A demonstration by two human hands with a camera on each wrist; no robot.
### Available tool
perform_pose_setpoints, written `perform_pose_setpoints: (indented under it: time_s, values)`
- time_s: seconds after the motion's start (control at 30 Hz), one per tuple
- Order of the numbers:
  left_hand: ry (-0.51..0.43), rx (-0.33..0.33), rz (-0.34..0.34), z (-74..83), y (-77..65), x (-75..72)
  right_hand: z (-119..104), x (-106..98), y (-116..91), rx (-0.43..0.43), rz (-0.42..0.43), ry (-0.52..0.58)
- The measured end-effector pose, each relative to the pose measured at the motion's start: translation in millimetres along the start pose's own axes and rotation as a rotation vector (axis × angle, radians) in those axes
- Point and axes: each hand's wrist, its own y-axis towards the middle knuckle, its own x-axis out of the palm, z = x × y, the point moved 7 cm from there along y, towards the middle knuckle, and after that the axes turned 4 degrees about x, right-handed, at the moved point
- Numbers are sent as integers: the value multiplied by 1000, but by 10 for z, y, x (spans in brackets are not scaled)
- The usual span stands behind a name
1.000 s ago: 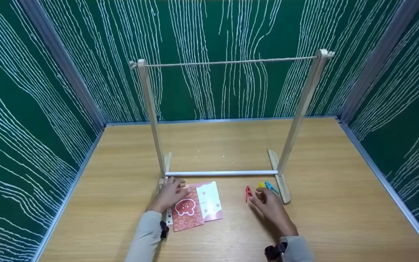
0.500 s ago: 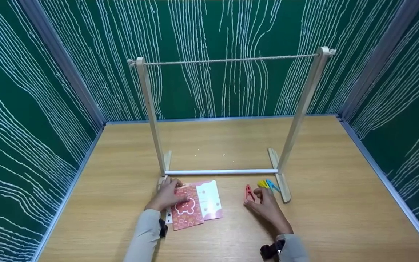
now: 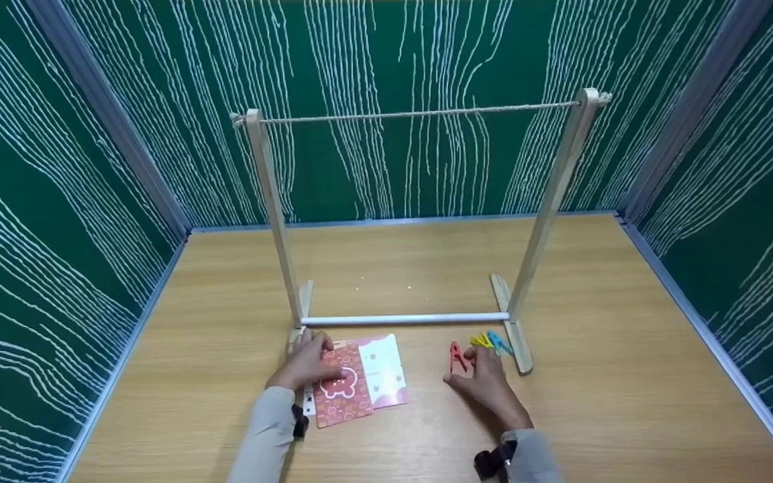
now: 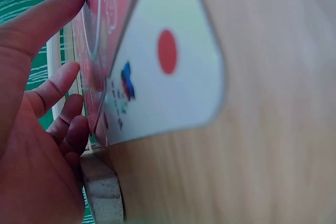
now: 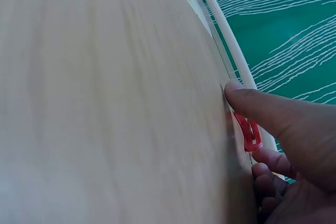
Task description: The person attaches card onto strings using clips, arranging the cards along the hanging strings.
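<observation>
In the head view, my left hand point(image 3: 304, 362) rests on a small pile of cards, its thumb lying across the red card point(image 3: 349, 402) with a white bear outline. Under it lie a white-and-pink card point(image 3: 386, 376) and a white card point(image 4: 168, 93) with a red dot, clearest in the left wrist view. My right hand point(image 3: 489, 386) is at a red clothespin point(image 3: 456, 357) on the table, thumb on one side and forefinger on the other. No firm pinch is visible. Behind that hand lie a yellow clothespin point(image 3: 480, 341) and a blue clothespin point(image 3: 499, 342).
A wooden frame stands behind the hands, with a cord point(image 3: 420, 114) strung between its posts and a white rod point(image 3: 403, 319) low down. Its right foot point(image 3: 519, 349) is beside the clothespins. Green walls point(image 3: 333, 181) with white lines enclose the wooden table point(image 3: 400, 258).
My right hand has moved left, away from the yellow and blue clothespins, with its thumb and forefinger now either side of the red one. My left hand stays on the cards.
</observation>
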Motion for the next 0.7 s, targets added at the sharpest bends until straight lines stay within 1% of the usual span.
perform_pose_setpoints:
  time_s: [0.17,0.53,0.63,0.7]
  values:
    - [-5,-21,0,-3,7,4,-5,15,20,31,-8,-14]
    - [-9,-67,-23,-35,18,19,-45,24,15,7,45,-49]
    - [-14,-63,-20,-31,22,22,-44,23,10,2,58,-47]
    - [-20,-40,-10,-14,24,21,-65,10,-8,-34,90,-41]
